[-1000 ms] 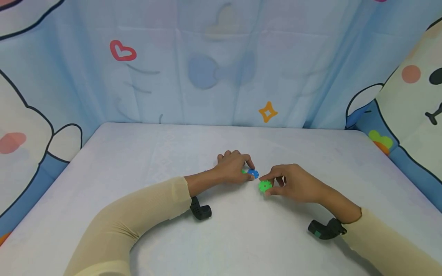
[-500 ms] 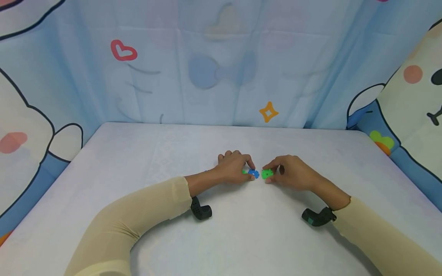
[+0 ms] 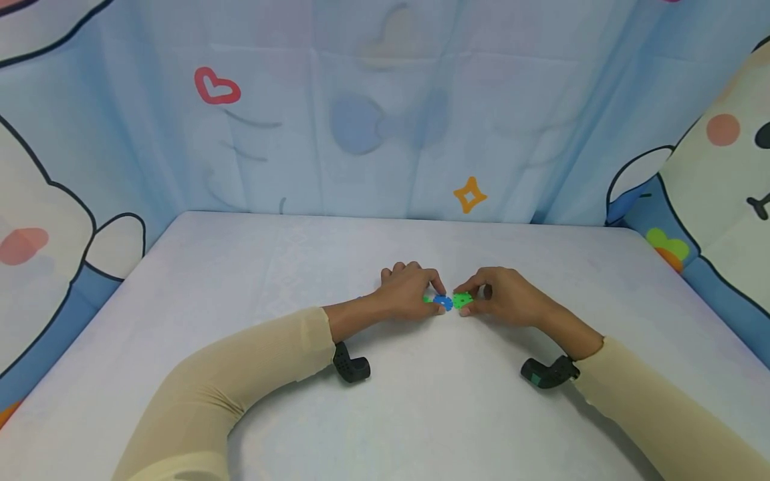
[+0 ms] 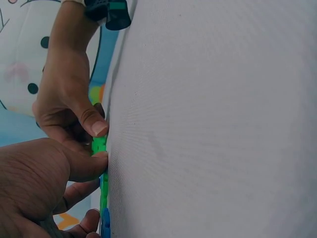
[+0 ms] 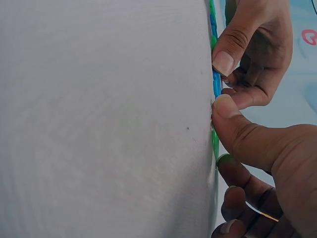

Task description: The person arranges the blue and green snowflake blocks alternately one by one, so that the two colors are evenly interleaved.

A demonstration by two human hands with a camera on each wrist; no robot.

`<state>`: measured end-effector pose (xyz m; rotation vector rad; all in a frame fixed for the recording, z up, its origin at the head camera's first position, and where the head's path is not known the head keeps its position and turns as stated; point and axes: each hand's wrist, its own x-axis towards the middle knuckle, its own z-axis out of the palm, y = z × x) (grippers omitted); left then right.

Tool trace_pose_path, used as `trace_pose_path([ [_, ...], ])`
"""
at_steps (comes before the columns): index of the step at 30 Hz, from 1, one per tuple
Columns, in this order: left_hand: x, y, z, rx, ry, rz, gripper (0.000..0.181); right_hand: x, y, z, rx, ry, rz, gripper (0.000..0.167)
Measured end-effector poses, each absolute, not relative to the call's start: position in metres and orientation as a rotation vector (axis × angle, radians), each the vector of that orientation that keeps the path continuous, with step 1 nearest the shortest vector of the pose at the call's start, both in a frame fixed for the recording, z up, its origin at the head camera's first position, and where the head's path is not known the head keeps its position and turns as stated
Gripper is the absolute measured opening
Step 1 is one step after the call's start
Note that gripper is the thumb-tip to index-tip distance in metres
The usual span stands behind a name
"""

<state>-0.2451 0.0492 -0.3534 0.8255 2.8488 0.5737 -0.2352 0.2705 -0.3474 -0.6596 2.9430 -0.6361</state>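
My left hand (image 3: 408, 292) pinches a blue notched disc (image 3: 444, 302) between thumb and finger on the white table. This disc belongs to a row of flat blue and green discs, mostly hidden under that hand; a green disc (image 4: 103, 193) and a blue one show in the left wrist view. Thumb and forefinger of my right hand (image 3: 508, 297) pinch a green notched disc (image 3: 462, 300) right beside the blue one. Their edges meet or nearly meet; whether the notches interlock I cannot tell. Both wrist views see the discs edge-on, lying flat near the cloth.
A white cloth covers the table (image 3: 385, 414). Behind it hangs a light blue printed curtain (image 3: 385, 133). Black cameras sit on both wrists, the left camera (image 3: 351, 364) and the right camera (image 3: 549, 372) close above the tabletop.
My right hand has moved away from me and slightly left, bringing the green disc from near the blue disc to its edge and laying it flatter. The left hand has stayed still.
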Motion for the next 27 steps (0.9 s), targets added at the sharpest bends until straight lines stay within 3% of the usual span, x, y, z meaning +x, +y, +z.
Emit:
trace_pose_path([
  [27, -0.2437, 0.049, -0.3517, 0.814, 2.846, 0.562, 0.027, -0.2364, 0.2721, -0.3505, -0.592, 2.878, -0.787, 0.044],
])
